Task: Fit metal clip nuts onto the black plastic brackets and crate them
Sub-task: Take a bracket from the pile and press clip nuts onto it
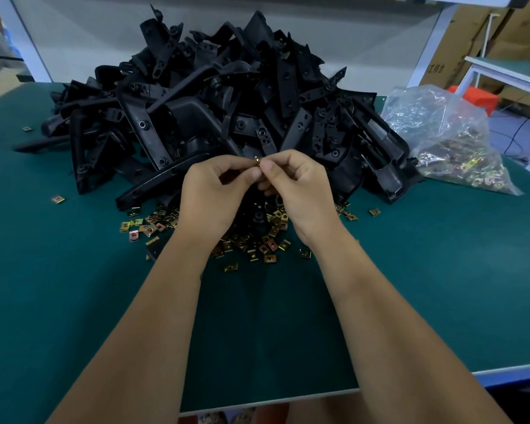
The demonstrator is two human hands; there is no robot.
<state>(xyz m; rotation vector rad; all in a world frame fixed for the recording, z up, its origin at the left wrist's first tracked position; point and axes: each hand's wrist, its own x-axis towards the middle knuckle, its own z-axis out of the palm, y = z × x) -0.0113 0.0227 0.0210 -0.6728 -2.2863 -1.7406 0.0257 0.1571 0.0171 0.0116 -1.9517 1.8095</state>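
A tall heap of black plastic brackets (227, 96) fills the back of the green table (74, 301). Loose brass-coloured clip nuts (257, 243) lie scattered in front of it, partly under my hands. My left hand (210, 194) and my right hand (294, 185) meet fingertip to fingertip above the nuts. Between them they pinch one small clip nut (257, 162). A dark bracket part (259, 217) shows below the hands; whether either hand holds it is hidden.
A clear plastic bag of clip nuts (450, 142) lies at the right of the heap. Single stray nuts (58, 199) lie at the left. Cardboard boxes (484, 35) and a second bench (514, 71) stand behind at the right. The table's front edge runs below my forearms.
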